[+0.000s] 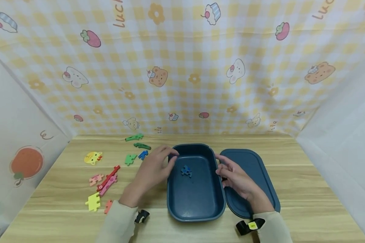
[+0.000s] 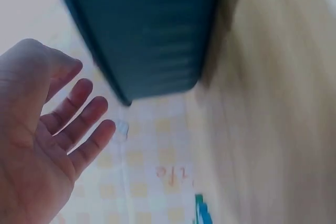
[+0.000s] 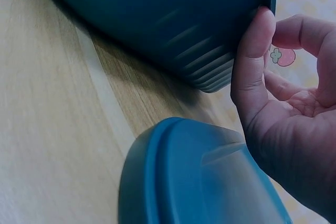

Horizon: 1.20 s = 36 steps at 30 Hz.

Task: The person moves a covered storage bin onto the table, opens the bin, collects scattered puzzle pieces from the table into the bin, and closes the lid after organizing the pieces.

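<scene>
A dark blue rectangular box without its lid stands on the wooden table. Inside it lie small blue puzzle pieces. My left hand hovers over the box's left rim near the far corner, with spread, gently bent fingers and nothing between them. In the left wrist view that hand appears beside the box wall. At the right rim, my right hand touches the box with thumb and index finger. The right wrist view shows the thumb against the rim; the index fingertip's contact is partly hidden.
A matching blue lid lies right of the box, partly under my right hand. To the left are scattered puzzle pieces: green, blue, red, pink, yellow and a yellow animal head. Behind hangs a checked cloth.
</scene>
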### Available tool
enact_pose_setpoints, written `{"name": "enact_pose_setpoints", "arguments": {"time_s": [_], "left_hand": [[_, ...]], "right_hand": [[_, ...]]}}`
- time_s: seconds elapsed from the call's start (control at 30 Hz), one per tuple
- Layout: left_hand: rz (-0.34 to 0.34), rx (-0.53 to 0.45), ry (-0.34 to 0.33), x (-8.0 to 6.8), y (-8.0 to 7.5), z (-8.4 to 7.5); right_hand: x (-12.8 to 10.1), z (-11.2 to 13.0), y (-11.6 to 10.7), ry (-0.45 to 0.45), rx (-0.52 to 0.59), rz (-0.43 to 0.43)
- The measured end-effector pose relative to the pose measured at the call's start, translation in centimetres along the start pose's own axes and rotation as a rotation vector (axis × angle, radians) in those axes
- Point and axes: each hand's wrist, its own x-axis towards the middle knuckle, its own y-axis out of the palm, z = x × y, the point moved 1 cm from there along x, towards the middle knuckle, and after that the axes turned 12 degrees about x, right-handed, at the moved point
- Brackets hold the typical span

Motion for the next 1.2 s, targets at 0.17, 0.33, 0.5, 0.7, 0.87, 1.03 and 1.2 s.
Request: {"name": "enact_pose_setpoints", "arguments": {"time_s": [0.17, 0.33, 0.5, 0.7, 0.87, 1.03, 1.2], "left_hand": [[0.001, -0.02, -0.099, 0.3, -1.0, 2.6], [0.012, 0.03, -0.173, 0.3, -1.4, 4.8], [0.042, 0.076, -0.208, 0.2, -0.7, 6.4], [0.112, 0.109, -0.258, 0.3, 1.0, 7.9], [0.151, 0.089, -0.268, 0.5, 2.0, 8.2], [0.137, 0.134, -0.285, 0.1, 1.9, 8.6], [0.123, 0.184, -0.257, -0.1, 1.8, 9.0]], "right_hand": [[0.0, 0.0, 0.0, -0.001, -0.002, -0.004], [0.2, 0.0, 0.0, 0.0, -0.001, -0.004], [0.1, 0.1, 0.1, -0.005, 0.001, -0.005], [-0.4, 0.1, -0.2, 0.002, -0.012, -0.019], [-1.0, 0.1, -0.5, 0.005, -0.021, -0.045], [-0.6, 0.0, -0.1, 0.003, -0.016, -0.021], [-0.2, 0.0, 0.2, 0.002, -0.003, -0.025]]}}
